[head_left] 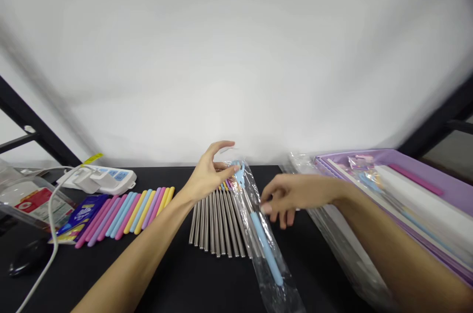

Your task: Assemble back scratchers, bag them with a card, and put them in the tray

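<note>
My left hand (pixel 209 175) is at the top end of a long clear plastic bag (pixel 281 298). Its thumb presses on the bag beside a light-blue shaped piece (pixel 240 175), with another finger close behind and the index finger raised apart. Inside the bag lies a stick with a metal shaft and a light-blue handle (pixel 266 249). My right hand (pixel 284 199), slightly blurred, hovers by the bag's right edge with loosely curved fingers apart and nothing visible in them. Under and left of the bag, several metal rods (pixel 214 224) fan out, their coloured tips partly hidden.
Pink, purple, blue and yellow handles (pixel 125 214) lie in a row at left. Beyond them are a blue packet (pixel 81 217), a white power strip (pixel 114 180), a cable, a plastic container (pixel 40 204) and a black mouse (pixel 29 258). More clear bags (pixel 332 234) and a purple box (pixel 384 155) are at right.
</note>
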The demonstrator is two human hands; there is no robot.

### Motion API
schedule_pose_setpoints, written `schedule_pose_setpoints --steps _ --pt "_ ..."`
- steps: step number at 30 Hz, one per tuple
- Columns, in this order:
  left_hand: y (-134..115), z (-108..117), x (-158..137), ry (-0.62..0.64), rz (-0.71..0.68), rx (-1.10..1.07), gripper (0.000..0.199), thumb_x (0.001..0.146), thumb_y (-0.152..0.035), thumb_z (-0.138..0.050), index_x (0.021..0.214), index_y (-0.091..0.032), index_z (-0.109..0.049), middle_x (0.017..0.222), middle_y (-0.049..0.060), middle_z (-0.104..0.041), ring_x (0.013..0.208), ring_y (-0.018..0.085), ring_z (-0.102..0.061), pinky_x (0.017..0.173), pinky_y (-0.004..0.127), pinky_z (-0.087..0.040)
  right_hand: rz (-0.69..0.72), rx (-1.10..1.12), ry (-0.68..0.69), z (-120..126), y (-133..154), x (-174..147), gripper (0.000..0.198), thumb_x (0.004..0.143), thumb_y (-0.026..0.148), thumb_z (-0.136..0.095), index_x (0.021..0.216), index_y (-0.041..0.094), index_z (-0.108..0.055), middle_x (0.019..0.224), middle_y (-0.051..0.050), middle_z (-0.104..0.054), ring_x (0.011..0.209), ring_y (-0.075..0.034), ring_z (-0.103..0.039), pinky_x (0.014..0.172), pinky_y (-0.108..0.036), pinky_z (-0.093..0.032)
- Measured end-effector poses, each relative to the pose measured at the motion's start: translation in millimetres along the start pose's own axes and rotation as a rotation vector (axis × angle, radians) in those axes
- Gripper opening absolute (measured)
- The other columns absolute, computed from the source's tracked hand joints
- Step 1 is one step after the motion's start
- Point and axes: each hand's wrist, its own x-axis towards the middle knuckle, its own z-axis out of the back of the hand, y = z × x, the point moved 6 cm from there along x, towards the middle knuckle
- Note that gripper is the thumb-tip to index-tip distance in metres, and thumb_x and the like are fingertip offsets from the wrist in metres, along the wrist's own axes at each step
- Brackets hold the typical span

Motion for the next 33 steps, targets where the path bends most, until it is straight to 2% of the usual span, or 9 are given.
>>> schedule_pose_setpoints --steps 3,5,7,10,12,15,21,27,33 --pt "4.7 -8.9 -3.4 0.108 0.028 -0.015 0.062 0.080 -0.030 -0.069 0.136 -0.029 -0.042 0.145 0.012 -0.040 0.064 0.006 -0.063 0.062 0.026 -0.054 -0.025 -0.279 -0.415 47.8 -13.7 -13.6 0.041 0.078 0.054 -0.063 0.092 0.016 -0.068 0.072 -0.007 -0.069 0.064 -0.020 -0.064 0.059 -0.030 -0.049" --pt "7.1 -18.0 -5.9 0.185 0.034 -0.032 0.065 0.080 -0.027 -0.069 0.138 -0.031 -0.039 0.145 0.011 -0.039 0.062 0.005 -0.063 0.061 0.026 -0.053 -0.066 -0.525 -0.521 64.3 -22.6 -18.8 0.039 0.071 0.049 -0.070 0.095 0.019 -0.068 0.078 -0.006 -0.067 0.068 -0.020 -0.061 0.060 -0.030 -0.045" --pt "9.7 -25.5 -8.1 0.228 0.040 -0.035 0.066 0.080 -0.027 -0.068 0.139 -0.033 -0.037 0.144 0.011 -0.039 0.060 0.005 -0.063 0.057 0.024 -0.051 -0.134 -0.683 -0.484 67.6 -32.7 -17.3 0.047 0.058 0.044 -0.078 0.098 0.021 -0.067 0.090 -0.006 -0.064 0.076 -0.022 -0.060 0.061 -0.030 -0.042" --pt "14.2 -33.1 -10.4 0.258 0.061 -0.029 0.068 0.080 -0.026 -0.068 0.140 -0.033 -0.036 0.140 0.011 -0.043 0.061 0.007 -0.063 0.054 0.024 -0.051 -0.211 -0.734 -0.393 61.8 -42.1 -11.0 0.062 0.043 0.044 -0.084 0.098 0.022 -0.064 0.100 -0.007 -0.058 0.085 -0.026 -0.058 0.065 -0.031 -0.042" --pt "17.4 -36.4 -11.5 0.273 0.087 -0.020 0.071 0.080 -0.026 -0.068 0.142 -0.031 -0.034 0.132 0.011 -0.050 0.060 0.008 -0.063 0.057 0.026 -0.053 -0.245 -0.745 -0.371 58.0 -43.5 -7.7 0.066 0.040 0.045 -0.085 0.097 0.022 -0.062 0.101 -0.007 -0.056 0.089 -0.027 -0.057 0.067 -0.032 -0.042" --pt "19.8 -39.7 -12.9 0.285 0.115 -0.003 0.074 0.080 -0.027 -0.069 0.144 -0.030 -0.032 0.126 0.012 -0.054 0.061 0.011 -0.065 0.060 0.030 -0.055 -0.273 -0.770 -0.359 56.2 -44.2 -4.9 0.065 0.042 0.044 -0.085 0.097 0.021 -0.060 0.101 -0.007 -0.054 0.091 -0.028 -0.056 0.070 -0.032 -0.042" --pt "17.7 -45.0 -15.4 0.306 0.117 -0.004 0.071 0.081 -0.024 -0.067 0.143 -0.030 -0.032 0.144 0.015 -0.040 0.059 0.009 -0.064 0.064 0.034 -0.058 -0.242 -0.763 -0.345 57.2 -44.9 -2.3 0.068 0.045 0.045 -0.083 0.104 0.020 -0.059 0.103 -0.008 -0.054 0.093 -0.028 -0.056 0.073 -0.034 -0.042" --pt "17.7 -46.1 -16.0 0.316 0.115 0.027 0.070 0.082 -0.024 -0.066 0.143 -0.031 -0.032 0.147 0.014 -0.036 0.060 0.007 -0.064 0.063 0.032 -0.059 -0.224 -0.752 -0.334 53.9 -42.7 -1.3 0.063 0.048 0.046 -0.081 0.102 0.020 -0.059 0.103 -0.008 -0.054 0.092 -0.028 -0.056 0.072 -0.033 -0.042" --pt "18.2 -48.0 -17.3 0.339 0.104 0.017 0.070 0.081 -0.022 -0.065 0.143 -0.031 -0.033 0.148 0.015 -0.034 0.057 0.006 -0.064 0.056 0.028 -0.056 -0.164 -0.719 -0.395 55.4 -29.8 -9.4 0.056 0.045 0.038 -0.084 0.094 0.020 -0.061 0.099 -0.007 -0.056 0.088 -0.026 -0.057 0.069 -0.032 -0.042"
